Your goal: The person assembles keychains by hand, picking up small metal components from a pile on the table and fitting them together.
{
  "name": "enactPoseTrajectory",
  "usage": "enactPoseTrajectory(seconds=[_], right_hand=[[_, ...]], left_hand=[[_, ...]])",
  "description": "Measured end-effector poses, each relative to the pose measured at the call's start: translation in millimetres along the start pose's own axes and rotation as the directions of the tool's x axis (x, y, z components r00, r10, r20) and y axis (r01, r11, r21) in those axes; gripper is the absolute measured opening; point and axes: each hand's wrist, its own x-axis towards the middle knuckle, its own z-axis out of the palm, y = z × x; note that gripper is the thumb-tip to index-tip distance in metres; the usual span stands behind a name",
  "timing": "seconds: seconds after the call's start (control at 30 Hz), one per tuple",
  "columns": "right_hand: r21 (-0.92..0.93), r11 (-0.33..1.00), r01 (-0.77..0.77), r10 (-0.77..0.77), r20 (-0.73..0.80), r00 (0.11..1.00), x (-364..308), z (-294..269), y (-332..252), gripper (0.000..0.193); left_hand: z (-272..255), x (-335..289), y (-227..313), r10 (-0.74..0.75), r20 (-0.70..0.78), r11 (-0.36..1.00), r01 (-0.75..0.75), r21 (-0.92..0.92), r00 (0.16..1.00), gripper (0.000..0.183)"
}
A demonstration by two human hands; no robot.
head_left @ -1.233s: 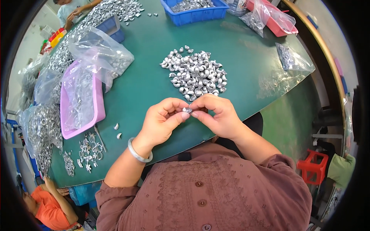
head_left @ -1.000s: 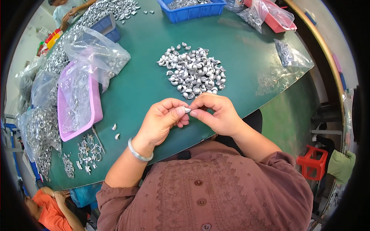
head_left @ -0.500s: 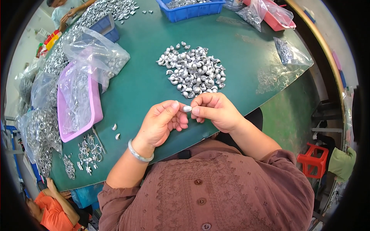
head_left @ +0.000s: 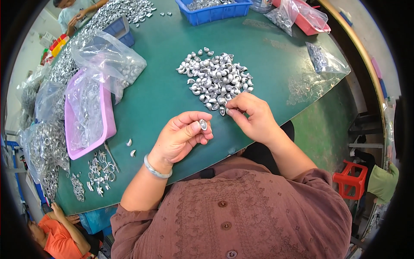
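Note:
Between the thumb and forefinger of my left hand is a small silver shell-shaped piece, its hollow side showing; the other fingers curl loosely below. My right hand is at the near edge of a pile of similar silver pieces, its thumb and forefinger pinched at one silver curved piece. The two hands are apart. Two loose curved pieces lie on the green table left of my left wrist.
A pink basket with plastic bags stands at left, near bagged rings and loose ring-like parts. Blue bins and a red basket stand at the far side. Two people sit at the left; a red stool is at right.
My hands have come apart. My right hand has let go of the piece now in my left hand and moved away to the near edge of the pile.

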Motion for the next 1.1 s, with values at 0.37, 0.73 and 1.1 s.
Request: enactPoseTrajectory(seconds=[0.37, 0.73, 1.1], right_hand=[[-0.354, 0.927, 0.121, -0.075, 0.14, 0.987, 0.5, 0.3, 2.9, 0.017], [-0.325, 0.94, 0.103, -0.073, 0.103, 0.992, 1.1, 17.2, 7.0, 0.013], [-0.14, 0.944, 0.298, -0.302, -0.008, 0.953, 0.1, 24.9, -15.5, 0.017]], left_hand=[[0.2, 2.6, 2.7, -0.052, -0.244, 0.999, 0.047, -0.028, 0.968, 0.021], [7.6, 3.3, 1.7, -0.091, -0.348, 0.964, 0.17, 0.203, 0.933, 0.016], [7.1, 2.3, -5.1, -0.139, -0.288, 0.961, 0.199, 0.19, 0.947, 0.018]])
